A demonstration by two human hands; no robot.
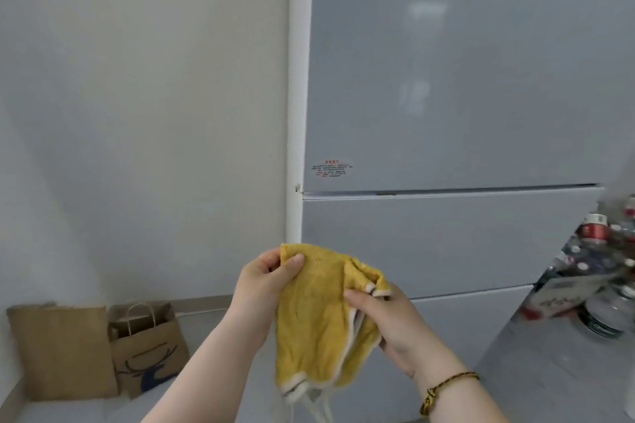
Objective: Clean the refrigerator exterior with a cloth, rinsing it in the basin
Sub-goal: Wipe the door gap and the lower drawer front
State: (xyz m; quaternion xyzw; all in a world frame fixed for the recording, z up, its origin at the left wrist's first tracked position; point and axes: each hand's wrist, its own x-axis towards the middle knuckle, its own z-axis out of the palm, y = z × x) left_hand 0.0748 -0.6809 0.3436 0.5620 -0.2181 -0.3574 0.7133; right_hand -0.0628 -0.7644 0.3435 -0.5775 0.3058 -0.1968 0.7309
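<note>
A yellow cloth (314, 316) with a white edge hangs between both hands in front of the refrigerator (464, 96). My left hand (264, 282) pinches its upper left corner. My right hand (398, 330) grips its folded right side. The cloth is held clear of the pale grey-blue refrigerator door, level with the lower drawers (429, 240). A small red-lettered sticker (331, 169) sits at the upper door's bottom left. No basin is in view.
Two brown paper bags (103, 347) stand on the floor against the white wall at the left. A counter (567, 367) at the right carries jars, bottles and stacked dishes (608, 316) close to the refrigerator's side.
</note>
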